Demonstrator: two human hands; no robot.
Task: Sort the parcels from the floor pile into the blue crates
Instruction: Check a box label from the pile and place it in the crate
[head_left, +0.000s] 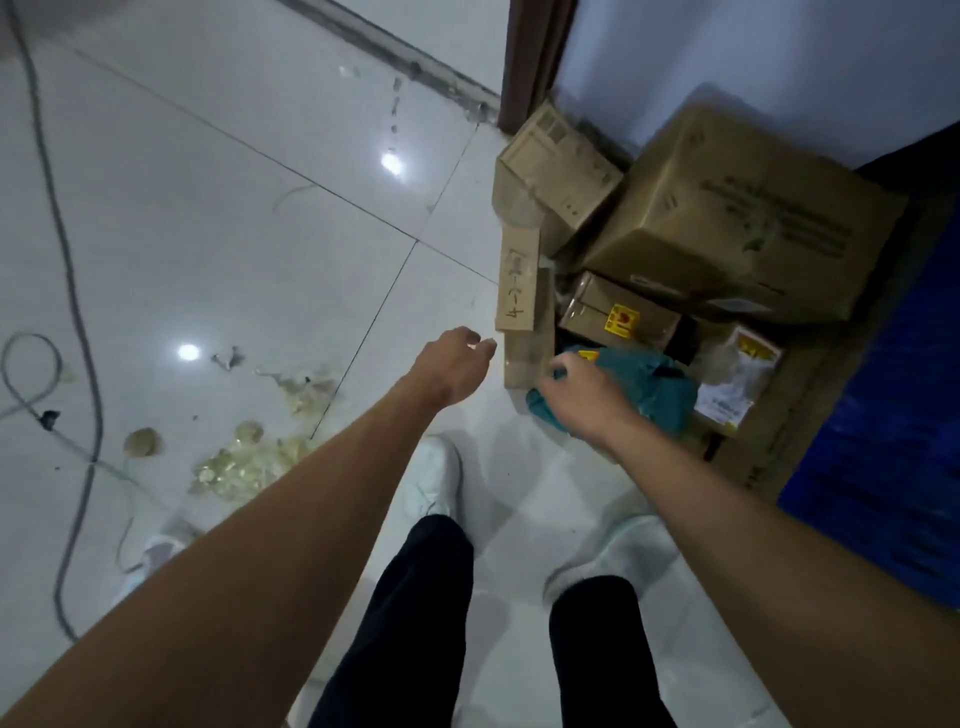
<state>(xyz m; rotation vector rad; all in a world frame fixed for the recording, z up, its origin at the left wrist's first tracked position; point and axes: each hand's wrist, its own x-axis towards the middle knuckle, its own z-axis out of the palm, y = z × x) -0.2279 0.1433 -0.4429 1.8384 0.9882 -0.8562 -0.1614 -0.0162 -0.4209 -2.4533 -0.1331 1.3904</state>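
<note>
A pile of cardboard parcels lies on the floor against the wall at the right. On top sits a large brown box (748, 218), with a smaller box (558, 166) to its left. A narrow upright box with handwriting (518, 280) stands at the pile's left edge. A teal plastic mailer (649, 389) lies at the front, and my right hand (584, 397) rests on its left end with fingers curled; a firm grip cannot be made out. My left hand (452, 364) hovers just left of the narrow box, fingers loosely apart, holding nothing. A blue crate (883, 441) shows at the right edge.
A flat box with a yellow sticker (618, 317) and a clear-wrapped parcel (737, 379) lie in the pile. Grey cables (67, 291) run down the left floor. Crumpled scraps (244, 462) litter the tiles. My white shoes (434, 478) stand below the hands.
</note>
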